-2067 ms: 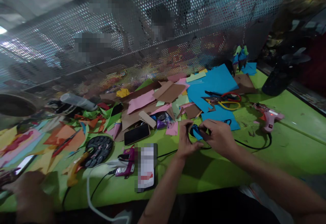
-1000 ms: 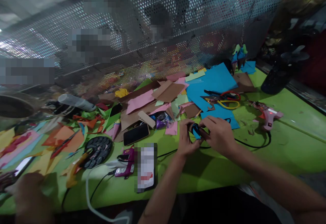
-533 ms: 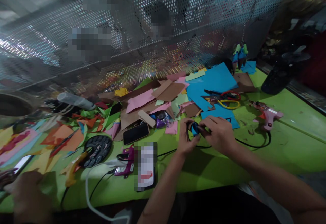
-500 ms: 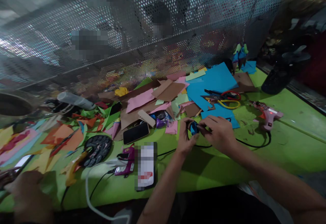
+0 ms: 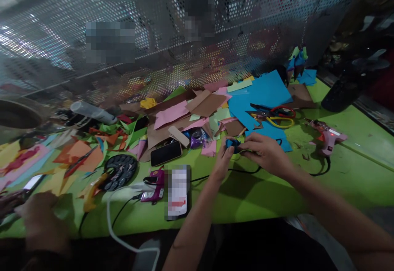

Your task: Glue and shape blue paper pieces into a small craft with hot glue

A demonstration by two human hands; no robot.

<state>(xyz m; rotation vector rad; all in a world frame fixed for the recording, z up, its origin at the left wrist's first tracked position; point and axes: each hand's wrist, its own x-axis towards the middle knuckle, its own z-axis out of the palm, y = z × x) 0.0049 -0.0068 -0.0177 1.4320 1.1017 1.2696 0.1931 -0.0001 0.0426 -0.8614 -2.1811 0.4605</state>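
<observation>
A small curled piece of blue paper (image 5: pixel 233 144) is held above the green table by both hands. My left hand (image 5: pixel 222 162) grips it from the left, thumb toward me. From the right, my right hand (image 5: pixel 266 152) pinches its edge with closed fingertips; a small dark part shows there, too blurred to name. Just beyond the hands lie blue paper sheets (image 5: pixel 261 94), with scissors (image 5: pixel 280 117) with red and yellow handles on them. A pink glue gun (image 5: pixel 331 139) rests on the table to the right of my right hand.
Brown and pink paper (image 5: pixel 203 102) is heaped along the perforated metal screen (image 5: pixel 215 49). Two phones (image 5: pixel 166 154) and a purple power bank (image 5: pixel 154 187) lie left of my hands. A dark bottle (image 5: pixel 338 92) stands right. Another person's hand (image 5: pixel 40 213) is far left.
Both hands have turned the blue paper, which now points more sideways between the fingers. My right hand has shifted slightly up. The whole view has moved a little.
</observation>
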